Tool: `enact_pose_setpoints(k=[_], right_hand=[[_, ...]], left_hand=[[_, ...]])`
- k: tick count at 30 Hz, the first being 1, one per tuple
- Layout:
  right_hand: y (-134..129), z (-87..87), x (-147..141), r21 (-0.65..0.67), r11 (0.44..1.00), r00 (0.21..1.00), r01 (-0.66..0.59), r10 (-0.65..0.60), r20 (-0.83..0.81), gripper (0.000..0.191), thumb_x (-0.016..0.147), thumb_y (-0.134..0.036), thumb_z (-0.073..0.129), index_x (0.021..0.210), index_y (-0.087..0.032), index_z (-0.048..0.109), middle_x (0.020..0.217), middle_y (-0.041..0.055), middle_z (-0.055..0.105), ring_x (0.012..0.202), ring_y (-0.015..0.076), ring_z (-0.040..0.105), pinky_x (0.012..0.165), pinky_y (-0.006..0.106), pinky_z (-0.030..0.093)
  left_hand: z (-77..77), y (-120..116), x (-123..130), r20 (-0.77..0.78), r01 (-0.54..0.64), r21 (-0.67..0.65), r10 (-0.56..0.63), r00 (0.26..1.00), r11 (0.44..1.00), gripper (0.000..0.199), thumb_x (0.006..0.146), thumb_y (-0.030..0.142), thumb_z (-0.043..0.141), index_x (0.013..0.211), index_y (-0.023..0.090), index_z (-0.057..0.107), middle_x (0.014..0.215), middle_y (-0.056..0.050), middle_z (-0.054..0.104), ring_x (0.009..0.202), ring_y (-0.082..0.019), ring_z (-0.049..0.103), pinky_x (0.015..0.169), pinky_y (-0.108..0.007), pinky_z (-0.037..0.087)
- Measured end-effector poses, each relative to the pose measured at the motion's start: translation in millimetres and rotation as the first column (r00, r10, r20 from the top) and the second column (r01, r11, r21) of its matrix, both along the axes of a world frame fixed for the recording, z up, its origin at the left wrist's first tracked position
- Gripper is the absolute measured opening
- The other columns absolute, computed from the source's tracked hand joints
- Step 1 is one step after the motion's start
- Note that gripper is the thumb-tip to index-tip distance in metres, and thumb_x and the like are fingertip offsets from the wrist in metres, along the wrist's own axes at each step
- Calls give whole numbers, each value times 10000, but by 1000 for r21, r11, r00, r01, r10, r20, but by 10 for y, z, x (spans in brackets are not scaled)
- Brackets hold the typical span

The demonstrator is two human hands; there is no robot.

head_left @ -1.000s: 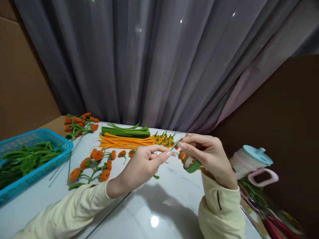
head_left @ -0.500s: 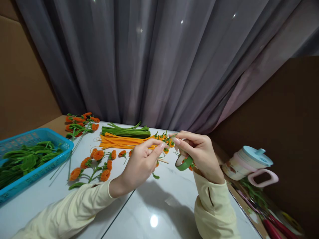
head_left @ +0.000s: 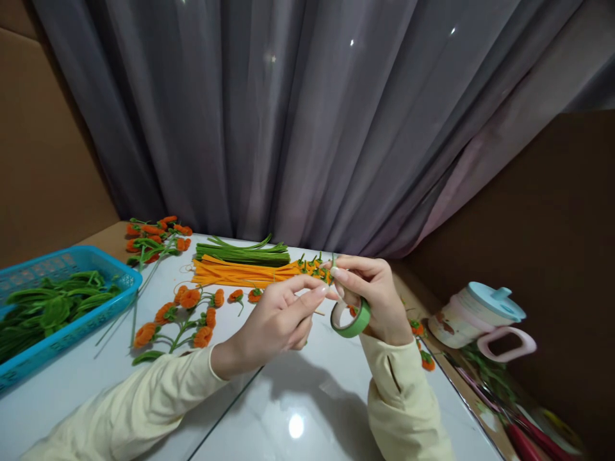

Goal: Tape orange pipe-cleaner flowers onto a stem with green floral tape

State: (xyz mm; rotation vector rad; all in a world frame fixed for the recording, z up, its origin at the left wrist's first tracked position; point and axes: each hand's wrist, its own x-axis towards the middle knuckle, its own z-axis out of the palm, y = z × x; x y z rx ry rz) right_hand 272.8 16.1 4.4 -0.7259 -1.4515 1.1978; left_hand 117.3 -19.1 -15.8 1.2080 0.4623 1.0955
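My right hand [head_left: 377,298] is closed, with a roll of green tape [head_left: 353,325] hanging at its palm side below the fingers. Its thumb and forefinger pinch a thin green piece [head_left: 333,261] that points upward. My left hand [head_left: 281,314] is closed in a pinch, its fingertips almost meeting those of the right hand. What lies between the left fingertips is too small to make out. Just behind the hands are small orange blooms with green stems [head_left: 314,264], partly covered by the fingers.
Bundles of green pipe cleaners [head_left: 243,254] and orange pipe cleaners [head_left: 230,272] lie at the back. Orange flower sprigs [head_left: 182,326] rest at left, near a blue basket [head_left: 129,282] of green leaves. A lidded cup [head_left: 464,317] and red-handled tools [head_left: 523,438] are at right.
My right hand has shifted slightly left, and the tape roll has turned and moved left with it. The green piece at its fingertips has swung from nearly level to upright.
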Motion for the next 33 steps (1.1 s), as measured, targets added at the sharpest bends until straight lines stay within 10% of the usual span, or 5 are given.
enact_pose_setpoints(k=[18,33], right_hand=[[139,-208,16,35,957,941,-288,290,-174,201,629,-344,747,620,-156,678,477,-30,484,285,15,247,294,182,135],[14,-226,-225,24,980,945,-199,198,-258,227,669,-392,715,636,-189,617,477,-38,465,318,30,213,305,197,132]], left_hand=[[-6,-50,-29,91,197,32,-199,976,980,252,872,353,537,860,140,669,317,121,233,257,-15,176,316,-145,219],[-27,-120,22,16,15,89,-16,1000,996,275,860,451,520,798,186,484,319,132,312,254,-21,204,302,-141,186]])
